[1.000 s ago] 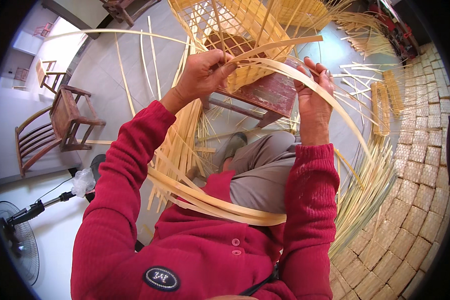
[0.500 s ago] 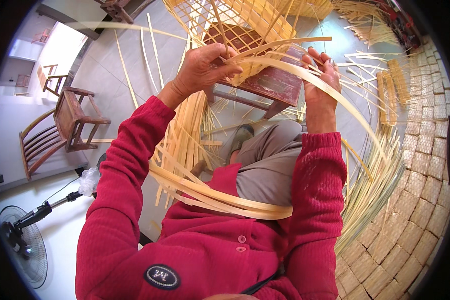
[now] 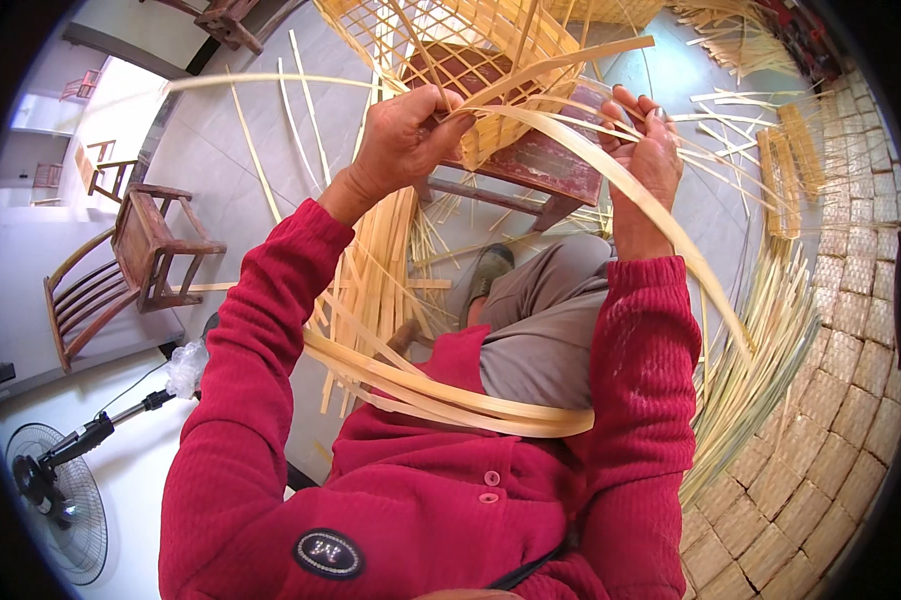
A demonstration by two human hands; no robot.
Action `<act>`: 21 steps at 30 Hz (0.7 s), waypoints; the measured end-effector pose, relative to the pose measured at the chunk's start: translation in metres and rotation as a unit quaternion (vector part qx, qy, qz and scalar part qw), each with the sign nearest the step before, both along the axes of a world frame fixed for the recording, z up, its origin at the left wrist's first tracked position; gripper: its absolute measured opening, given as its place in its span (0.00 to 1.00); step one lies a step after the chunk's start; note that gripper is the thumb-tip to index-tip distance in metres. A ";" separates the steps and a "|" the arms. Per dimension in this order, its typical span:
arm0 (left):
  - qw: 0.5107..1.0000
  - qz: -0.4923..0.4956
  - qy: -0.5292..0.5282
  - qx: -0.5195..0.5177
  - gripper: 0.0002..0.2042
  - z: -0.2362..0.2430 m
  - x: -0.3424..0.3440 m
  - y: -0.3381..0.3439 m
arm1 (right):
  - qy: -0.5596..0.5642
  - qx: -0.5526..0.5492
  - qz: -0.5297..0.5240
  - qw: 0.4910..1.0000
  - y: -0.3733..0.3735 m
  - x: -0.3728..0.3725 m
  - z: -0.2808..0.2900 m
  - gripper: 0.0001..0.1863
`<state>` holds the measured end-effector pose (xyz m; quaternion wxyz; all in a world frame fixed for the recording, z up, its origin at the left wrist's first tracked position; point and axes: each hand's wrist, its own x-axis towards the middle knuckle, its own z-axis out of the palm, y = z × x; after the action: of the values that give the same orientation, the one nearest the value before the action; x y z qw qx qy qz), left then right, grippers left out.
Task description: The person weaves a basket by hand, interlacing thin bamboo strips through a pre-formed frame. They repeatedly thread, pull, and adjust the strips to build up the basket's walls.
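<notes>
My left hand is closed in a pinch on a wide pale bamboo strip, which arcs to the right past my right wrist. Another flat strip rises to the right from the same pinch. My right hand has its fingers curled around several thin bamboo strips that fan out to its right. Just beyond both hands, an open-weave bamboo basket rests on a worn red wooden stool. Where the strips join the basket is partly hidden by my left hand.
Loose strips lie in front of me, and a bent bundle crosses my lap. More strips and stacked woven blocks line the right. At left stand a wooden chair and a fan.
My left fingers have tightened closer around the strips. The wide strip's far end has swung slightly left and down. The basket sits a little farther left and higher in view.
</notes>
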<state>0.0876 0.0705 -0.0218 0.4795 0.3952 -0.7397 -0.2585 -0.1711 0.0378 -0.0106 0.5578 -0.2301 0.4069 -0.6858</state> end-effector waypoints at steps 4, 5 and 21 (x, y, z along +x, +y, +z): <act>0.997 0.001 0.073 0.011 0.05 -0.002 0.000 0.000 | 0.010 -0.025 -0.007 1.000 -0.006 0.000 -0.004 0.10; 0.996 -0.001 0.082 0.021 0.05 -0.001 0.001 0.000 | 0.001 -0.027 -0.005 1.000 -0.006 0.000 -0.005 0.10; 0.991 -0.028 -0.035 0.126 0.07 0.033 0.009 -0.004 | -0.215 -0.033 0.092 0.972 0.015 -0.013 0.000 0.16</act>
<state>0.0969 0.0660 0.0117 0.3925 0.4404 -0.7284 -0.3485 -0.1843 0.0524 -0.0109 0.6851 -0.1319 0.2316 -0.6779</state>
